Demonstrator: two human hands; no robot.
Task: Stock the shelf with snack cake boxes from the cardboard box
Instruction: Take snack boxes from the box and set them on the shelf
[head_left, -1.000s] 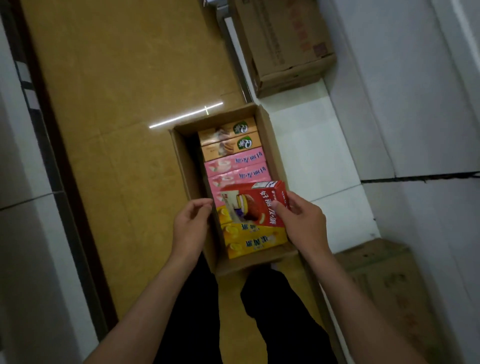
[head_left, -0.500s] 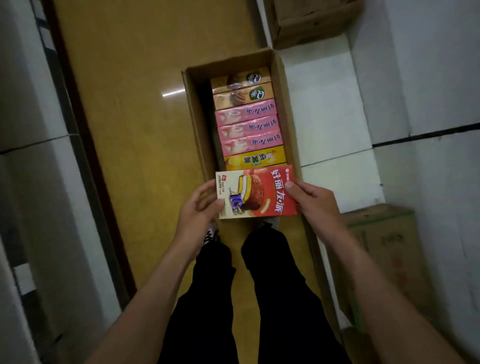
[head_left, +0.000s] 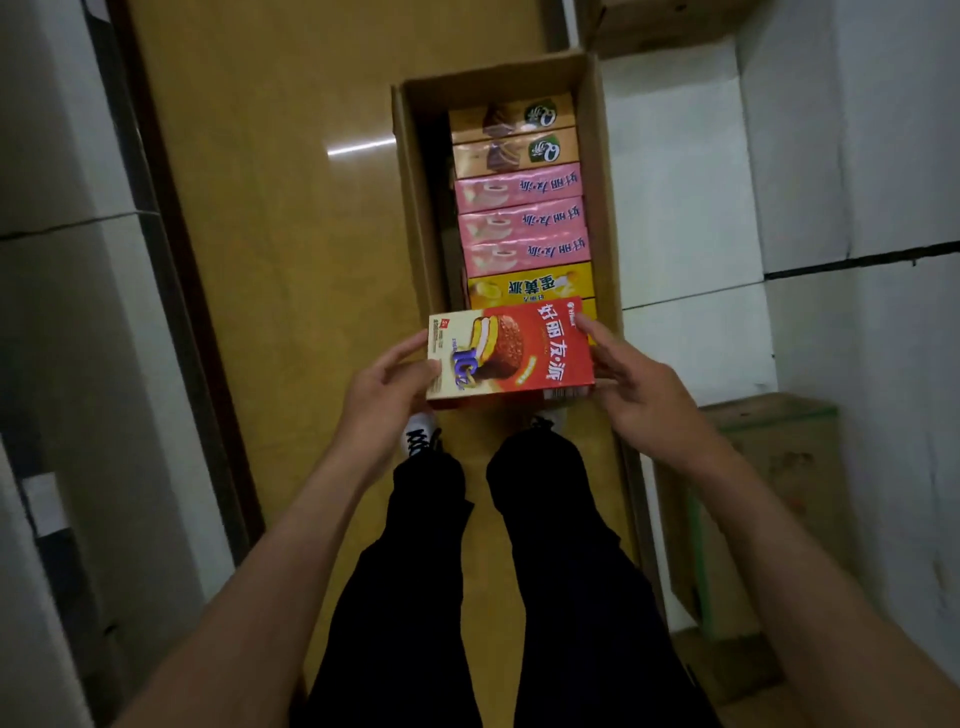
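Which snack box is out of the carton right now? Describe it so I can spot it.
Find the long open cardboard carton on the yellow floor. At its near end, above the row of packed boxes, both hands grip the red snack cake box. It alone is red and shows its broad face.

Dim indoor light, warm cast. One overhead strip lamp reflects as a white glare streak (head_left: 361, 147) on the glossy floor (head_left: 291, 234). Left edge murky. Wide-angle bending at the edges. Soft focus throughout; printing on boxes slightly smeared.
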